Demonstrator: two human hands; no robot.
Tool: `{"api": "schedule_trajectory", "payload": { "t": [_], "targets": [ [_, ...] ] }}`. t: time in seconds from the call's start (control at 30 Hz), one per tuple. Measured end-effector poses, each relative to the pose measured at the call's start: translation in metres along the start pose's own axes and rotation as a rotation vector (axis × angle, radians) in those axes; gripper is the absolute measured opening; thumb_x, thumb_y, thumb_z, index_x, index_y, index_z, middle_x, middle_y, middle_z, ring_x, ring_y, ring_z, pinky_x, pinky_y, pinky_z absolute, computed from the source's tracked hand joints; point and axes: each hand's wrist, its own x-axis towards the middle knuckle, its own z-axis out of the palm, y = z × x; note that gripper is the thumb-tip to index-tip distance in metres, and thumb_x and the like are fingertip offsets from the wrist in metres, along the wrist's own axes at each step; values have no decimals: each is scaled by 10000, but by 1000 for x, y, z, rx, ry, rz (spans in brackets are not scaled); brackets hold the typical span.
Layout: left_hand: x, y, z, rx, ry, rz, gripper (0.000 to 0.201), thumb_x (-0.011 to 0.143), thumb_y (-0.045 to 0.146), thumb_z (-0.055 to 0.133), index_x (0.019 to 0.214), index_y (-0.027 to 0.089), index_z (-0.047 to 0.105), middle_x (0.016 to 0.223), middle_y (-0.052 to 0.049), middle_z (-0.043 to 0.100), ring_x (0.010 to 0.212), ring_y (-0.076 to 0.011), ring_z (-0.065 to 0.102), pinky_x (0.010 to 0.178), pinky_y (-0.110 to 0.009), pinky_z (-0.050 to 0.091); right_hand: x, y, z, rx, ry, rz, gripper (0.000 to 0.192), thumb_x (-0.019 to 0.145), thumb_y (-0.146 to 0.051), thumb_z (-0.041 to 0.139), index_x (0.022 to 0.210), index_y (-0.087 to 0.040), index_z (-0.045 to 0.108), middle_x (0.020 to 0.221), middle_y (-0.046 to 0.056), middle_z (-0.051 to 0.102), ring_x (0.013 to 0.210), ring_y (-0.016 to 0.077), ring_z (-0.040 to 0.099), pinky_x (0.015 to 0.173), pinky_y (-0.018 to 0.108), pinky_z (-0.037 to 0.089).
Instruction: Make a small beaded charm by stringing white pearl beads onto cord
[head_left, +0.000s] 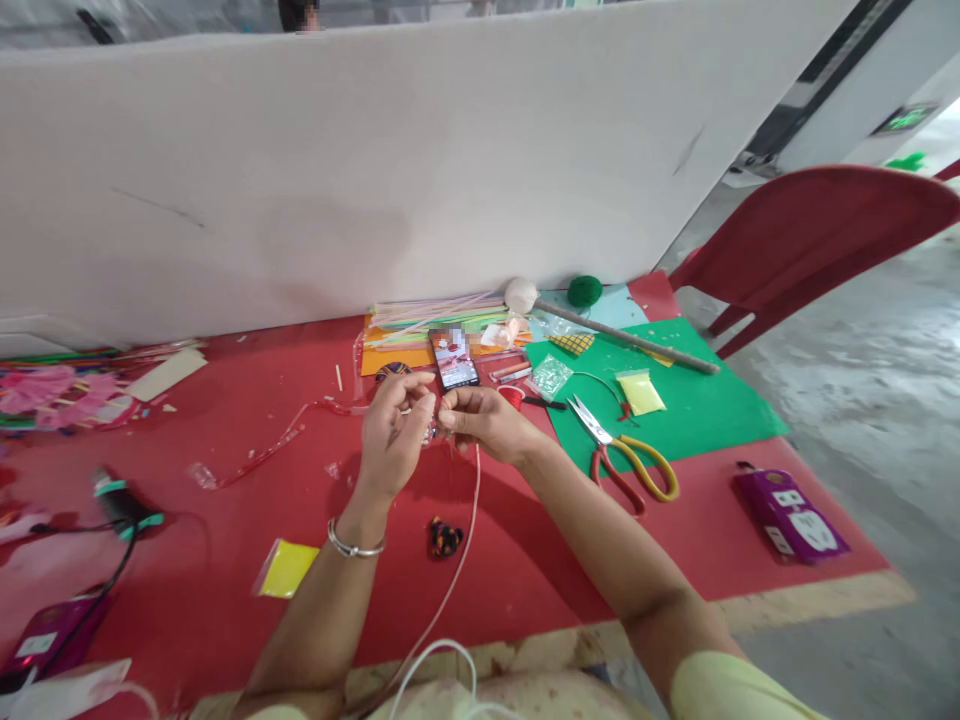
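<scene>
Pink craft scraps (52, 392) lie at the far left edge of the frame, and below them a black tool with teal bands (118, 502) rests on the red table cover (225, 560), its cord running toward the lower left corner. A yellow packet (286, 568) sits left of my forearm. At the centre of the frame my left hand (391, 432), with a silver bangle (354, 546) at the wrist, has its fingertips pressed together on something small that I cannot make out, and my right hand (486, 420) meets it fingertip to fingertip, pinching the upper end of a thin white cord (459, 560) that hangs down toward my lap at the bottom centre. A small orange and black piece (445, 538) lies on the cover just below my hands. Just above them a phone (454, 358) lies beside a bundle of pale straws (435, 310). To the right, on a green sheet (697, 410), rest a bead packet (552, 376), scissors with yellow and red handles (622, 458) and a long stick (622, 338). A purple power strip (791, 512) lies at the right.
</scene>
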Motion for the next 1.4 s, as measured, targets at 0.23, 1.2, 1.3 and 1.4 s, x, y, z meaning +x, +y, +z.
{"api": "schedule_trajectory", "payload": {
  "t": [0.23,1.2,1.3,1.4],
  "targets": [
    [4,-3,-5,189,-83,145,199,957,292,611,787,199,658,831,-28,630,807,-160,597,750,-291,474,3,2,1,-68,6,-26,408,664,-458,898,844,-150,702,679,-21,648,555,70,557,500,178,493],
    [-83,-62,7,-820,-30,-589,355,805,420,805,715,167,574,826,-53,729,702,-131,668,521,-204,463,-64,78,-30,-513,382,-135,381,798,-470,747,994,-143,740,702,-2,640,583,93,516,550,241,406],
    [-84,-64,7,-883,43,-631,312,825,384,795,729,168,591,908,-54,743,775,-129,688,582,-207,506,-63,76,-26,-439,476,-179,424,732,-441,812,1035,-157,722,770,-8,649,608,86,517,579,239,427],
    [-85,-68,7,-935,77,-662,291,848,371,777,735,166,604,933,-54,746,807,-121,689,619,-199,526,-64,75,-22,-397,552,-216,454,704,-459,841,1022,-162,710,775,-8,650,620,86,530,568,227,431]
  ]
}}
